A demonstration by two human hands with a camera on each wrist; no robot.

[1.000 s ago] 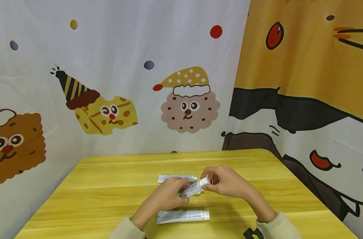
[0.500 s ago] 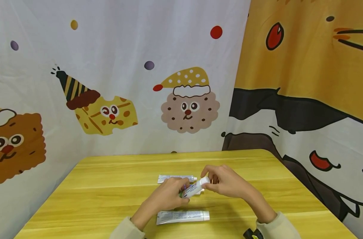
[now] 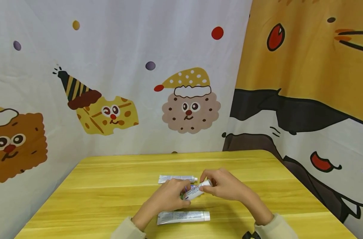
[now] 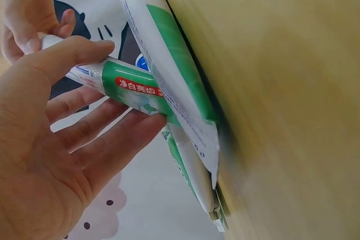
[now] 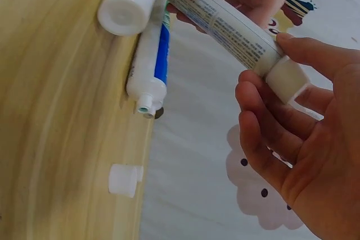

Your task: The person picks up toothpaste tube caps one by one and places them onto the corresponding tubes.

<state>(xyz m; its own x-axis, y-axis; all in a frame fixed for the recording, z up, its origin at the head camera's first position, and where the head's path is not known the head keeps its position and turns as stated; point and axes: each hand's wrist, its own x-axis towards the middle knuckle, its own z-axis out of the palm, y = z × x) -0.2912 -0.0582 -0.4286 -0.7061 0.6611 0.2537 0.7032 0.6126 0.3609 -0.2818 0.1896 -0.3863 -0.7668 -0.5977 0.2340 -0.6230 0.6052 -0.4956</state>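
Note:
A white and green toothpaste tube [image 3: 194, 192] is held tilted above the table, its capped end up and to the right. My left hand [image 3: 170, 195] grips its body between thumb and fingers, over the green label in the left wrist view. At the other end, my right hand [image 3: 223, 186] pinches the tube just below its white cap [image 5: 287, 80], thumb on one side and fingers on the other. Closer to me lies a capped toothpaste tube [image 3: 182, 217]. Behind the held tube, a blue and white tube [image 5: 151, 68] shows a bare nozzle; my hands partly hide it in the head view.
Farthest back on the wooden table [image 3: 109, 186] lies another toothpaste tube [image 3: 176, 179], nozzle to the right. Loose white caps [image 5: 124, 180] rest on the table in the right wrist view. A curtain with cartoon prints [image 3: 118, 73] hangs behind the table.
My right hand has shifted slightly, its fingertips sliding from the cap down onto the tube's end. The held tube sits a little lower and flatter. My left hand keeps its grip.

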